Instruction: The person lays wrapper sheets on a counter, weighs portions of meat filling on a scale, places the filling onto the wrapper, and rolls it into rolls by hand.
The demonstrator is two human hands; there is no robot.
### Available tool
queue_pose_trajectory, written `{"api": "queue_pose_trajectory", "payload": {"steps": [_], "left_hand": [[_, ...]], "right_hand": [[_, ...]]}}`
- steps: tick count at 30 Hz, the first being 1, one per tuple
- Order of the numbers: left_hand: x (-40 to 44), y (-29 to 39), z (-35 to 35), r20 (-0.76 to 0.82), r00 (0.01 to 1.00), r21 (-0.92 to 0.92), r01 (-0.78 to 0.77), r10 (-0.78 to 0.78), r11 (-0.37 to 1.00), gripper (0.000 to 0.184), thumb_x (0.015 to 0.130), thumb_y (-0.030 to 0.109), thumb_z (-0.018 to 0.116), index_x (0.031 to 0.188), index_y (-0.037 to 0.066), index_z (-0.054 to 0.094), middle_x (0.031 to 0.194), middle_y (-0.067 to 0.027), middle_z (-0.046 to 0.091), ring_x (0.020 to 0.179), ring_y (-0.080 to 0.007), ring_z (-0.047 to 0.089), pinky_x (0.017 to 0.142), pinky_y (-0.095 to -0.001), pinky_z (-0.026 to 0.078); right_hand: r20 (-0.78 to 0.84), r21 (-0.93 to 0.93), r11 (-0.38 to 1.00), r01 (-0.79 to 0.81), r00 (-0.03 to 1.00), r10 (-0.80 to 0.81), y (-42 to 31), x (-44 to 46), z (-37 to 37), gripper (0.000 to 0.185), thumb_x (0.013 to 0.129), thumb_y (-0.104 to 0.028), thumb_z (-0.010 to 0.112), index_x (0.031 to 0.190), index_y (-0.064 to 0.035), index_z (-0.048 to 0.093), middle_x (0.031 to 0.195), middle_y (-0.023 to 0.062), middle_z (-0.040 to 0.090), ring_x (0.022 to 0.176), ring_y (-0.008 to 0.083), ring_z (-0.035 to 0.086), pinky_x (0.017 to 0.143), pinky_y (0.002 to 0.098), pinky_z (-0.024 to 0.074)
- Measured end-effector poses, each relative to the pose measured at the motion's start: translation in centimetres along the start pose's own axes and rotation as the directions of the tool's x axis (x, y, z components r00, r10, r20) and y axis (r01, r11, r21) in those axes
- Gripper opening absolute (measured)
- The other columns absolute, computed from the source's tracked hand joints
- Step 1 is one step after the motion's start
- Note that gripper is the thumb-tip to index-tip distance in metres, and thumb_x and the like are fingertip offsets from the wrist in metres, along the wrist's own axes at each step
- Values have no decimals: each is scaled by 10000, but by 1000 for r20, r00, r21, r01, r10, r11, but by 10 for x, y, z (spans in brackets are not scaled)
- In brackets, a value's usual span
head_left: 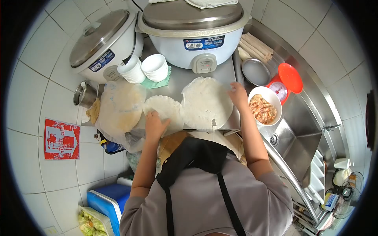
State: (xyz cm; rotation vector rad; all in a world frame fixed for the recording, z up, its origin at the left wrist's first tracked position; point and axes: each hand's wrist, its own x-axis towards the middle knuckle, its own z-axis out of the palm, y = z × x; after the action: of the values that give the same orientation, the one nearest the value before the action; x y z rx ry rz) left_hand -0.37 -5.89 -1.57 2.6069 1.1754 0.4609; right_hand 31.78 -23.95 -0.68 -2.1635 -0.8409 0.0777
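My left hand (156, 125) lies with fingers apart on a smaller pale wrapper sheet (163, 105) at the counter's front. To its right a large round wrapper (205, 101) is spread flat, with a small tear near its lower edge. At that wrapper's right edge is my right hand (238, 95), its fingers bent and slightly apart; nothing shows in them. Close by on the right stands a white bowl (255, 91) of chunky orange-brown filling (262, 110). Left of my left hand, a clear plastic bag (120, 106) holds a stack of round wrappers.
Two rice cookers (193, 39) stand behind, with stacked white bowls (154, 67) on a green cloth (163, 80). Rolled wrappers (256, 46), a round metal pan (256, 72) and a red scale (279, 90) sit right, beside a sink (297, 137). A metal pot (85, 95) is far left.
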Motion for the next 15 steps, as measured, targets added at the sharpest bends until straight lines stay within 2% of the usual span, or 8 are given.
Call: {"api": "queue_pose_trajectory", "payload": {"steps": [2,5,8,9,11,12,14,15], "left_hand": [[5,-6,0,15,999,15,-42,42,999,370,703,221,676,998,27,564,1031,-194,516,957,-375,502,841,-432,426],[23,-19,1,16,994,19,-105,105,994,330,703,140,639,1009,36,576,1029,-198,532,941,-358,525,832,-418,436],[33,-36,-2,-27,997,-33,-76,75,997,313,713,68,597,1024,38,580,980,-198,567,911,-356,550,779,-411,455],[36,-40,-4,-47,998,-63,-54,51,997,309,719,44,582,1028,38,580,956,-196,580,899,-358,560,754,-409,463],[37,-47,-11,-47,998,-180,-47,39,982,313,739,27,569,1051,36,573,861,-174,590,811,-295,588,702,-367,470],[38,-49,-14,-46,998,-239,-44,34,970,315,749,18,562,1063,35,570,814,-162,595,766,-264,602,676,-346,473],[40,-40,-31,65,996,-423,81,-59,902,291,771,0,547,1059,29,570,784,-127,598,736,-180,586,661,-298,460],[41,-35,-40,128,987,-505,149,-97,850,279,782,-9,539,1058,26,569,769,-109,600,721,-138,578,654,-274,453]], "right_hand": [[25,-111,952,286,958,-285,6,25,22,278,736,-132,648,997,-34,638,1040,143,608,997,275,560,838,385,431],[216,-115,865,489,862,-458,-14,34,46,246,736,-180,638,950,-62,661,1046,108,612,1036,245,532,876,411,391],[303,-380,865,328,927,-218,-28,37,38,270,739,-257,644,930,-68,663,1083,79,600,1049,231,527,879,424,369],[301,-485,824,293,941,-157,-25,38,35,270,742,-263,657,933,-72,660,1053,72,602,1040,239,526,872,428,372],[278,-674,706,216,960,-29,-12,35,26,273,748,-275,685,937,-79,656,994,58,607,1023,254,526,856,436,377],[241,-644,749,157,971,4,-12,32,18,285,731,-280,702,925,-77,653,989,59,609,1029,257,523,855,431,384],[173,-572,820,32,981,82,-13,26,-1,312,697,-290,735,901,-72,648,977,62,615,1039,262,517,852,419,399],[51,-508,861,25,999,1,2,25,5,320,676,-266,752,895,-63,636,947,91,623,972,288,553,815,395,443]]}}
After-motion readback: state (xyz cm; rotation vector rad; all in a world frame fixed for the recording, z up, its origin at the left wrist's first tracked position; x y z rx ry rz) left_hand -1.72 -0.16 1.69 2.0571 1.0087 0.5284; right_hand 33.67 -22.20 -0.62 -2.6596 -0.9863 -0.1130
